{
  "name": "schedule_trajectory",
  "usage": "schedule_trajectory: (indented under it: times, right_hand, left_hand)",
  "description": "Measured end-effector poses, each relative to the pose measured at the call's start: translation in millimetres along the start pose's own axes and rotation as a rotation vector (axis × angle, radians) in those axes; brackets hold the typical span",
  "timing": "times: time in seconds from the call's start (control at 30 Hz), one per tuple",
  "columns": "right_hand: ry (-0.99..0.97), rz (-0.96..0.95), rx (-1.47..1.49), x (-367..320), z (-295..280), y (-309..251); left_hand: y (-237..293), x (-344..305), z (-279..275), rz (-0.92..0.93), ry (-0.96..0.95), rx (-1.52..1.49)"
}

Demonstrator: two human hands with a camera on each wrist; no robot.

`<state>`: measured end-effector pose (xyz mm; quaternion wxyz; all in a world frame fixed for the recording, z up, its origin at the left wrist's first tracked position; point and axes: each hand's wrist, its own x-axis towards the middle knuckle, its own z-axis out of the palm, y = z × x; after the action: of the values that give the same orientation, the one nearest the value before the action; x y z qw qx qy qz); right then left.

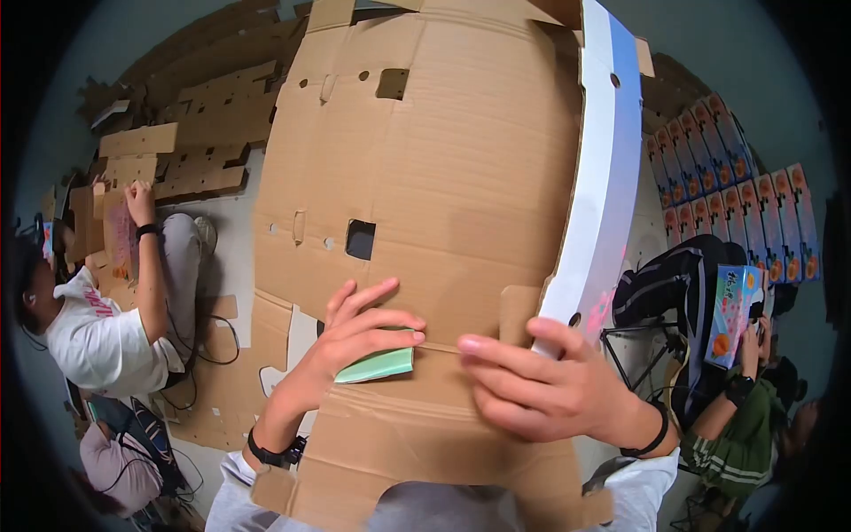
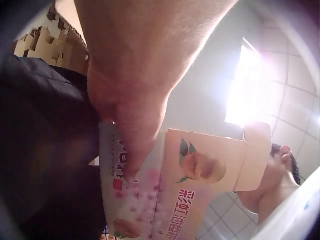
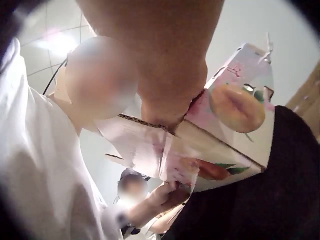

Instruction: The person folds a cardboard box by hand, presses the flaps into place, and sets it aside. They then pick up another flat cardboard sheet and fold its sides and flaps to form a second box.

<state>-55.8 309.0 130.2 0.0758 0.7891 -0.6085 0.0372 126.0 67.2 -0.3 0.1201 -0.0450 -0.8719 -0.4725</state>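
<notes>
A large partly folded cardboard box [image 1: 470,177] stands in front of me, brown inside, with printed peaches and pink blossoms outside. In the head view my left hand [image 1: 341,341] lies over its near left part, fingers spread across the inner face and a small pale green flap [image 1: 381,365]. The left wrist view shows that thumb [image 2: 132,155] against the printed outside. My right hand [image 1: 550,381] holds the near right corner, fingers bent over the inside, one at the end of the raised white-and-blue side wall [image 1: 603,160]. Its thumb is hidden.
On the left a seated person [image 1: 115,328] handles another box, with stacked flat cardboard [image 1: 204,168] behind. To the right, a person in green [image 1: 745,443] holds a printed box [image 1: 736,310]. Rows of finished boxes [image 1: 745,213] stand beyond.
</notes>
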Motion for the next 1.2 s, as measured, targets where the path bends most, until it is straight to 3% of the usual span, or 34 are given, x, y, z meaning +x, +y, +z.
schedule_trajectory:
  times: [0.17, 0.23, 0.33, 0.37, 0.47, 0.53, 0.6, 0.7, 0.8, 0.83, 0.93, 1.03, 1.13, 1.2]
  right_hand:
    - [-0.033, 0.167, 0.253, 8.8, 8.1, 2.1]
    - [0.083, 0.131, 0.269, -0.2, 16.7, 8.6]
    - [0.402, 0.391, 0.113, -8.8, 8.1, 8.7]
    - [0.349, 0.494, 0.111, -19.4, 6.8, 10.8]
    - [0.364, 0.686, 0.393, -39.9, 1.6, 18.3]
    - [0.704, 0.965, 0.973, -27.0, 15.7, 9.3]
    - [0.624, 1.208, 1.249, -39.9, 20.7, 0.7]
    - [0.589, 1.451, 1.406, -44.7, 21.0, -12.2]
    - [0.634, 1.348, 1.453, -45.8, 27.0, -14.6]
    - [0.638, 1.342, 1.413, -47.3, 28.8, -17.0]
    - [0.642, 1.326, 1.329, -48.2, 35.0, -22.5]
    - [0.643, 1.323, 1.296, -46.0, 38.6, -21.4]
    - [0.637, 1.364, 1.287, -47.5, 36.9, -19.8]
    - [0.648, 1.341, 1.372, -42.7, 34.2, -14.9]
  left_hand:
    - [-4.7, -2.1, 9.1, -0.028, 0.021, 0.035]
    - [-12.4, -2.9, 17.7, -0.056, 0.068, 0.056]
    - [-11.9, 0.9, 22.5, -0.066, 0.165, 0.102]
    - [-10.6, 2.1, 21.4, -0.071, 0.18, 0.104]
    - [1.6, 5.4, 20.3, -0.126, 0.251, 0.076]
    - [9.6, 14.6, 26.7, -0.177, 0.335, -0.006]
    - [-6.3, 8.9, 35.6, -0.151, 0.262, 0.127]
    - [-12.5, 5.6, 41.5, -0.155, 0.244, 0.072]
    - [1.2, 8.0, 23.0, -0.104, 0.238, 0.029]
    - [10.2, 8.4, 15.3, -0.089, 0.273, 0.141]
    - [20.0, -4.3, -22.1, -0.302, 0.348, 0.416]
    - [-6.0, -41.3, -47.5, -0.625, 0.455, 0.409]
    - [-35.6, -85.4, -82.1, -0.867, 0.56, -0.284]
    - [-15.1, -84.5, -93.4, -0.8, 0.562, -0.358]
